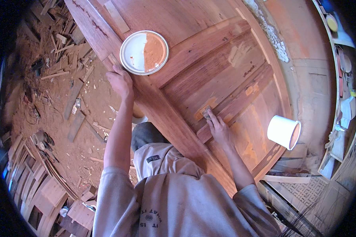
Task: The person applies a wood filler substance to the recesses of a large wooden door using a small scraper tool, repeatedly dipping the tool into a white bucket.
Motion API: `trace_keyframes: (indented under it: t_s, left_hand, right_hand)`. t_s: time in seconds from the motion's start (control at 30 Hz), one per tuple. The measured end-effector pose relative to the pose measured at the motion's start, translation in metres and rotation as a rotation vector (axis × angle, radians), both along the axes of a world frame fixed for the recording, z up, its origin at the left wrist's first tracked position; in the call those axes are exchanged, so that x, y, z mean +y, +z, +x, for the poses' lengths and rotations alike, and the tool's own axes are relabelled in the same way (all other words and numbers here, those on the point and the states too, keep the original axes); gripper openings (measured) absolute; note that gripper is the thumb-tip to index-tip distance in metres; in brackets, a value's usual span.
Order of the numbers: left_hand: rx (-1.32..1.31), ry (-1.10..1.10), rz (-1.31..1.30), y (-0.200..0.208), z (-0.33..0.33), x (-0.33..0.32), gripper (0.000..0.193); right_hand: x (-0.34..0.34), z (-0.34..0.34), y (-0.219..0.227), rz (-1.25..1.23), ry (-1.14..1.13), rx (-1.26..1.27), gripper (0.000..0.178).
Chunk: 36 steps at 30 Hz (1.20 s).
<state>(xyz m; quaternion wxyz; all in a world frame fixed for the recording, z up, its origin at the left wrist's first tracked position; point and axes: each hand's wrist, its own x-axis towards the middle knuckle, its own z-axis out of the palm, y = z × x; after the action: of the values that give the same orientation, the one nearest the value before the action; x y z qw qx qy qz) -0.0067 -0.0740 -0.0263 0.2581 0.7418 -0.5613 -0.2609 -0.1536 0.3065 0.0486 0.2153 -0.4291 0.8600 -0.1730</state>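
Note:
A large reddish-brown wooden panel door (178, 114) lies in front of me, with orange filler smeared over several spots. At its near left edge my left hand (121, 81) is closed over the frame, and a short strip of light wood shows just past the fingers. Close beyond that hand rests a round lid (132, 49), half covered in orange filler paste (154, 51). My right hand (220, 129) pinches a small, filler-stained scraper (206, 112) against the panel, over an orange patch. Its exact shape is partly hidden by the fingers.
A white bucket (281, 131), orange inside, lies tipped toward the door's right side. Loose wood scraps (77, 126) and shavings litter the dirt floor at left. Stacked boards (47, 189) fill the lower left. A thin wood strip (116, 15) lies on the door's far end.

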Motion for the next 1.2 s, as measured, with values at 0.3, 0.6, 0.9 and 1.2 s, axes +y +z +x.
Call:
trace_keyframes:
  t_s: [0.3,0.6,0.9,1.2]
  left_hand:
    - [-0.013,-0.021,0.024,-0.002,0.002,0.0,0.052]
    - [-0.034,-0.013,0.001,0.0,-0.002,-0.001,0.053]
    - [-0.008,-0.02,-0.015,-0.006,0.001,-0.003,0.051]
    - [-0.044,0.007,-0.039,-0.005,0.0,-0.002,0.049]
  right_hand:
    - [0.016,0.006,-0.007,0.234,-0.03,0.14,0.048]
    - [0.0,-0.018,0.022,-0.036,-0.081,-0.026,0.043]
    - [0.019,-0.014,-0.015,0.098,-0.041,0.109,0.045]
    - [-0.015,-0.014,0.047,0.05,-0.252,-0.077,0.04]
